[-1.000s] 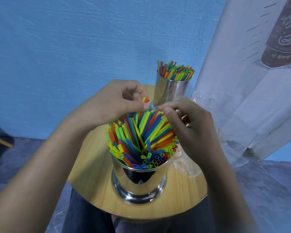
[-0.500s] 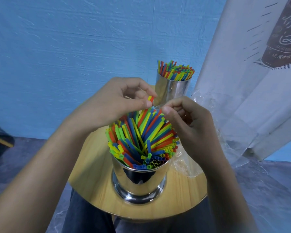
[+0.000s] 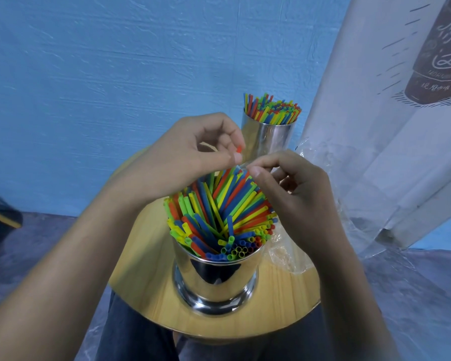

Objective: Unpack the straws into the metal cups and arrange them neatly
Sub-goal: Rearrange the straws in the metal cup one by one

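On a small round table (image 3: 146, 282) of pale, straight-grained wood stands the near metal cup (image 3: 216, 285): polished steel, mirror-bright, tapered wall on a flared foot. It is packed with thin plastic straws (image 3: 219, 214) in red, blue, green and yellow, fanned and leaning, with open round ends showing at the near rim.

Above the cup's far side, the left hand (image 3: 190, 157) has curled fingers; thumb and forefinger pinch a red straw (image 3: 239, 149), whose short tip sticks up past the thumbnail. Just beside it, the right hand (image 3: 294, 188) has fingers bent inward, thumb and forefinger close together at the upper straw ends; cannot tell whether anything is held between them.

At the table's back edge is the far metal cup (image 3: 267, 138), straighter-sided and of the same shiny steel, holding a second bundle (image 3: 271, 109) of coloured straws, more upright. A crinkled clear plastic bag (image 3: 287, 259) lies on the table right of the near cup, under the right wrist. Behind is a blue textured wall (image 3: 89, 74); a white printed banner (image 3: 388, 126) hangs at right
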The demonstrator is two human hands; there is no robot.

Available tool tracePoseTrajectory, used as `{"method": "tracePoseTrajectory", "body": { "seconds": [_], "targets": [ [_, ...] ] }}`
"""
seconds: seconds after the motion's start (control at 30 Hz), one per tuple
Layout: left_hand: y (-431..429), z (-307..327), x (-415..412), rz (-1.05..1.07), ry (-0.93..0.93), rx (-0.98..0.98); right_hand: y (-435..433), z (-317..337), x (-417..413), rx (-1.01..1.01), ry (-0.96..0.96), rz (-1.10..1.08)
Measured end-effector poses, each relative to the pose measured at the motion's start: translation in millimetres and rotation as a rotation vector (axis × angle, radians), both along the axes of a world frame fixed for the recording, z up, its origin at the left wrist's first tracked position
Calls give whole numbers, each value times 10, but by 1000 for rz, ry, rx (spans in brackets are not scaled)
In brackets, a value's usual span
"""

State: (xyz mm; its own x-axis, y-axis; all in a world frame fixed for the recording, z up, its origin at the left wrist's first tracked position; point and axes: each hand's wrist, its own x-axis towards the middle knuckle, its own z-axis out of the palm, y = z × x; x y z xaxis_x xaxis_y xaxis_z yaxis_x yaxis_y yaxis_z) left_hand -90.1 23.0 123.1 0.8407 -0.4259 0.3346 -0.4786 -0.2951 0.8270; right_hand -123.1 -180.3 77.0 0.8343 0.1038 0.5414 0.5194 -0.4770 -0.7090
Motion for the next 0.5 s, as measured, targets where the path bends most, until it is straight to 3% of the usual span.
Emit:
{"method": "tracePoseTrajectory", "body": {
  "seconds": [0.1, 0.27, 0.5],
  "targets": [
    [-5, 21, 0, 42, -48, -101, -1, -4, 0, 2, 1, -4],
    [70, 114, 24, 208, -157, -466, -9, -17, 8, -3, 15, 1],
    [223, 124, 59, 375, -48, -901, 7, -2, 0, -1, -1, 8]
  ]
}}
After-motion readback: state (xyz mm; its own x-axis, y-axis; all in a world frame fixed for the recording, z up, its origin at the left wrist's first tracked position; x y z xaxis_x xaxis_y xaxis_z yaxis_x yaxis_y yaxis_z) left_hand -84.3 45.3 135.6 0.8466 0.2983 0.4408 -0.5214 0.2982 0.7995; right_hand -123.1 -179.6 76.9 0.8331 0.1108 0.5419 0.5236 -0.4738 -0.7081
